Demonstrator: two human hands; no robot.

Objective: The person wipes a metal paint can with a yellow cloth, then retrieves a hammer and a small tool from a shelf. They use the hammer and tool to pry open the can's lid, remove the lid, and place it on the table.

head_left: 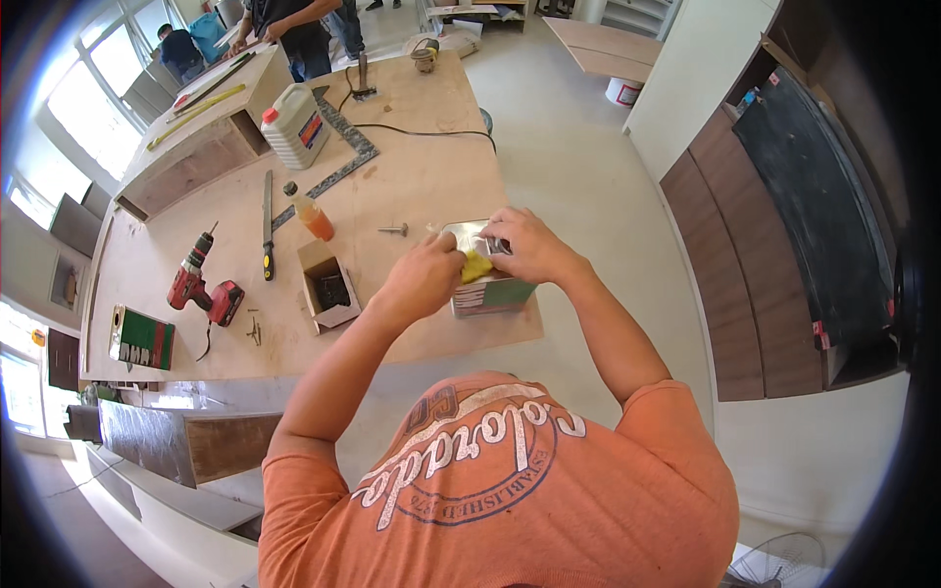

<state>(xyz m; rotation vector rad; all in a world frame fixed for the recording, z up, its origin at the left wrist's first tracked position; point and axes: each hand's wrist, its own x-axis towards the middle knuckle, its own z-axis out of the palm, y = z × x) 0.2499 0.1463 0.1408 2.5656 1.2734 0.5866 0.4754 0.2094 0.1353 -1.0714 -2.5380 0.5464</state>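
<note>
Tan plywood table [431, 176], near-right corner: left hand [428, 271] pinched yellow cloth [476, 267] over green-white metal tin [505, 294]; right hand's [532, 247] hold, I couldn't tell; work looked unfinished.

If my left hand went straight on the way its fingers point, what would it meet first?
Your left hand would first meet the crumpled yellow material, perhaps already touching it, at the top of the metal can; your right hand lies just beyond. Exact depth is unclear.

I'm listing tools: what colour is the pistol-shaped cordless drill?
The drill is mostly red and black; head view, best.
</note>
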